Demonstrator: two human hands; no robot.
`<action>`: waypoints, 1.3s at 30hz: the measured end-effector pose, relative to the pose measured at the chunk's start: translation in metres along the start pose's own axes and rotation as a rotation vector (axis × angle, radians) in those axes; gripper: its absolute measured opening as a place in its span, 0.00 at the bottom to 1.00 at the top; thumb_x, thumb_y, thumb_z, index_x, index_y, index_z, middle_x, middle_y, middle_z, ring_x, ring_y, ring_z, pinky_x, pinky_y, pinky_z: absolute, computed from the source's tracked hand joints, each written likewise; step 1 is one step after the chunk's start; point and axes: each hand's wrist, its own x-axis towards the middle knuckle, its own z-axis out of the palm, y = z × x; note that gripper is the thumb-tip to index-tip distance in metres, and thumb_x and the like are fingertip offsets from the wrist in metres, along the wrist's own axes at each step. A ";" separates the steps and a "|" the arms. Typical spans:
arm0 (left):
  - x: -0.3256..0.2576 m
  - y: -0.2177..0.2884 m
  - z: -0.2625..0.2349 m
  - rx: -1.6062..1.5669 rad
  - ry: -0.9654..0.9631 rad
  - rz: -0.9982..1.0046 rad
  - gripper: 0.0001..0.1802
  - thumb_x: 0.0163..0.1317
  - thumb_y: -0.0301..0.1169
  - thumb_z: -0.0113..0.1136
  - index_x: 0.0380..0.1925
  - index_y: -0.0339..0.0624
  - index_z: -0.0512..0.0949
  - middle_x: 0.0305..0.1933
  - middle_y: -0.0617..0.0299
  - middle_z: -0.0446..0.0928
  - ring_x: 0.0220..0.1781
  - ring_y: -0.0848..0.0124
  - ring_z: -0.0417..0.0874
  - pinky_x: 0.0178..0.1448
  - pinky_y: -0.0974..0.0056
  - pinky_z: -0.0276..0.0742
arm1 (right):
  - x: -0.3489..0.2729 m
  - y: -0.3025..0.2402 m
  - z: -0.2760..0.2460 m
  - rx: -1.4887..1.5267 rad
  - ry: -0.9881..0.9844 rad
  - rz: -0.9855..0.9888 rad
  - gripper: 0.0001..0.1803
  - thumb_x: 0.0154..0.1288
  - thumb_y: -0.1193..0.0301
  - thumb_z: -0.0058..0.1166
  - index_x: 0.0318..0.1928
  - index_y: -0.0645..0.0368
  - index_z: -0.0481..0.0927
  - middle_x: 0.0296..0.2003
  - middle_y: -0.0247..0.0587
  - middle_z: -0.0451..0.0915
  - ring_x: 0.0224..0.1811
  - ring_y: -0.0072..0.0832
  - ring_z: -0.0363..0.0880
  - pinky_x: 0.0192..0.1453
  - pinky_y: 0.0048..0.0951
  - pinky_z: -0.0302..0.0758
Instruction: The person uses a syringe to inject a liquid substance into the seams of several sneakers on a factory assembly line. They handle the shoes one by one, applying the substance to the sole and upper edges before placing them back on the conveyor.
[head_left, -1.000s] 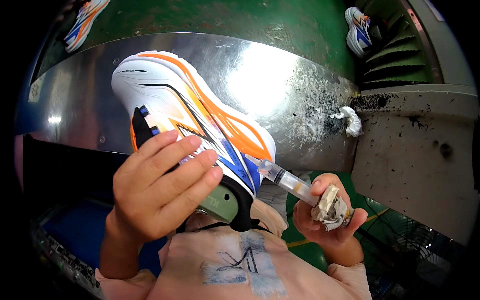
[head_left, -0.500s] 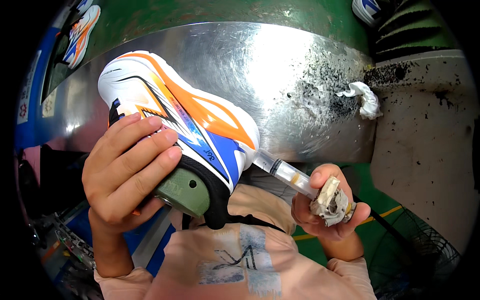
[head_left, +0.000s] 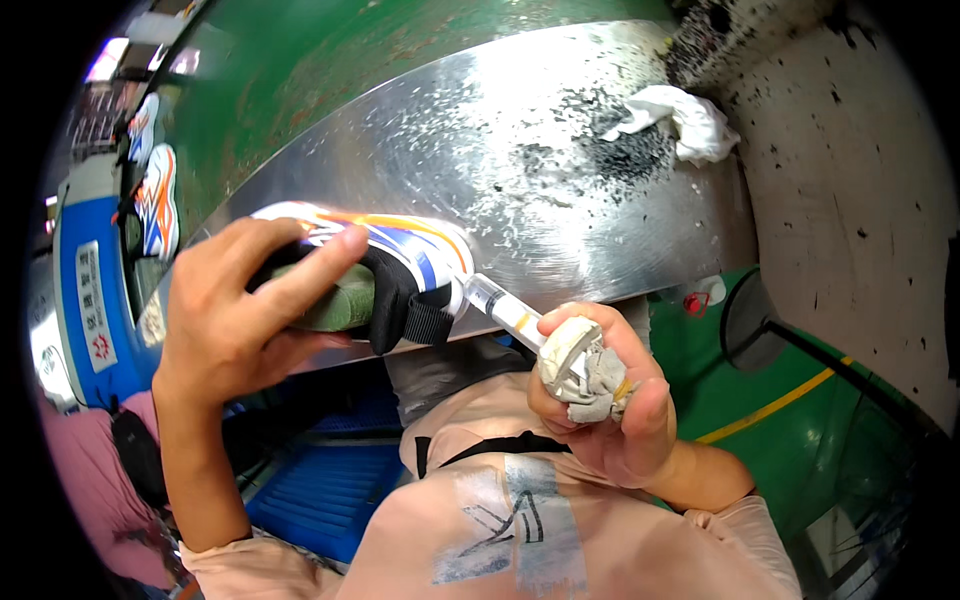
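My left hand (head_left: 235, 300) is closed around a sports shoe (head_left: 425, 245) with a white, orange and blue upper, a black collar and a heel loop. A green shoe last (head_left: 343, 300) fills the shoe's opening. My right hand (head_left: 610, 400) grips a clear syringe (head_left: 508, 312) whose plunger end is wrapped in a wad of grey-white cloth or tape (head_left: 580, 370). The syringe's front end is at the heel of the shoe, near the sole edge; whether its tip touches is too small to tell.
The shoe is above a shiny metal table (head_left: 400, 150) with black specks. A crumpled white cloth (head_left: 690, 125) lies at its right, beside a stained beige panel (head_left: 850, 200). More shoes (head_left: 157, 200) stand at the far left, near a blue machine (head_left: 100, 300). Someone's pink clothing (head_left: 95, 490) shows lower left.
The shoe has turned so its opening and heel loop face me more, its side less visible. My right hand and the syringe have shifted left with it. The whole view has swung as well.
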 end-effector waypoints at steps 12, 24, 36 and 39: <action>0.031 0.074 0.010 -0.055 0.025 -0.566 0.30 0.60 0.28 0.58 0.64 0.31 0.67 0.23 0.49 0.76 0.19 0.60 0.76 0.26 0.61 0.68 | -0.015 -0.009 -0.004 0.040 0.036 -0.130 0.50 0.61 0.34 0.47 0.64 0.67 0.57 0.45 0.37 0.70 0.45 0.18 0.66 0.49 0.22 0.64; 0.051 0.082 0.005 -0.028 0.049 -0.789 0.25 0.65 0.36 0.56 0.53 0.23 0.72 0.17 0.41 0.74 0.20 0.46 0.79 0.26 0.49 0.70 | -0.024 0.014 0.020 0.027 -0.030 -0.278 0.45 0.65 0.45 0.54 0.67 0.66 0.54 0.54 0.38 0.68 0.55 0.21 0.66 0.60 0.24 0.64; 0.028 0.082 0.014 -0.178 0.216 -0.742 0.24 0.63 0.34 0.56 0.60 0.44 0.73 0.37 0.38 0.78 0.38 0.46 0.81 0.42 0.53 0.75 | -0.016 0.013 0.016 0.211 0.237 -0.238 0.38 0.67 0.34 0.37 0.54 0.58 0.69 0.21 0.27 0.63 0.19 0.16 0.55 0.20 0.20 0.54; 0.007 0.075 0.021 -0.247 0.313 -0.413 0.32 0.54 0.36 0.66 0.61 0.50 0.73 0.63 0.40 0.65 0.65 0.41 0.64 0.66 0.46 0.60 | 0.017 -0.002 -0.008 0.541 0.243 -0.100 0.32 0.70 0.39 0.34 0.51 0.54 0.73 0.18 0.25 0.53 0.17 0.18 0.45 0.17 0.22 0.46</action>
